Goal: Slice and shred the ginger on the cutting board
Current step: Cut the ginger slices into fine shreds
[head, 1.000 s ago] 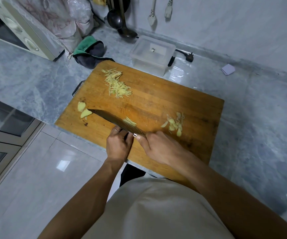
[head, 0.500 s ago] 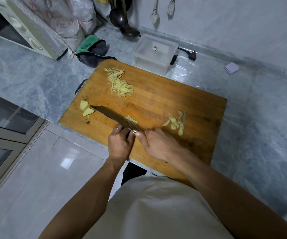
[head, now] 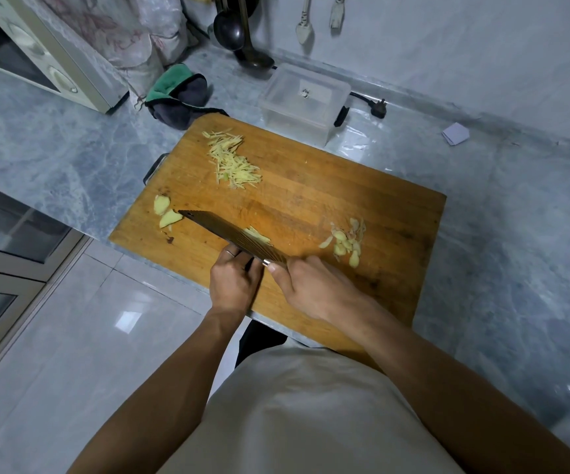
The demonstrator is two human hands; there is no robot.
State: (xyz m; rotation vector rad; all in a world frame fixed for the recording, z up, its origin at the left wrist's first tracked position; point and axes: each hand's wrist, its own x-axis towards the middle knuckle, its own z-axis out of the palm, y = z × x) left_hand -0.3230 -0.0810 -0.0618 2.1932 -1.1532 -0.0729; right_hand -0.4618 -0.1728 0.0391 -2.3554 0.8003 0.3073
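Note:
A wooden cutting board (head: 362, 186) lies on the marble counter. My right hand (head: 314, 289) grips the handle of a dark cleaver (head: 229, 236), whose blade is angled across the board's near left part. My left hand (head: 234, 283) sits against the blade's near side, its fingers curled down over the ginger being cut, which they hide. A few fresh shreds (head: 259, 235) show just beyond the blade. A pile of ginger shreds (head: 232, 162) lies at the far left. Ginger slices (head: 345, 242) lie to the right, and two ginger end pieces (head: 165, 212) lie by the blade tip.
A clear plastic box (head: 304, 100) stands behind the board, with a black plug (head: 377, 111) beside it. A green and grey cloth (head: 177, 95) and a microwave (head: 47, 59) are at the far left. Ladles (head: 230, 29) hang on the wall. The counter edge runs under the board's near side.
Both hands and the cleaver stay at the same spot on the board. Only small shifts of the blade and of my view show.

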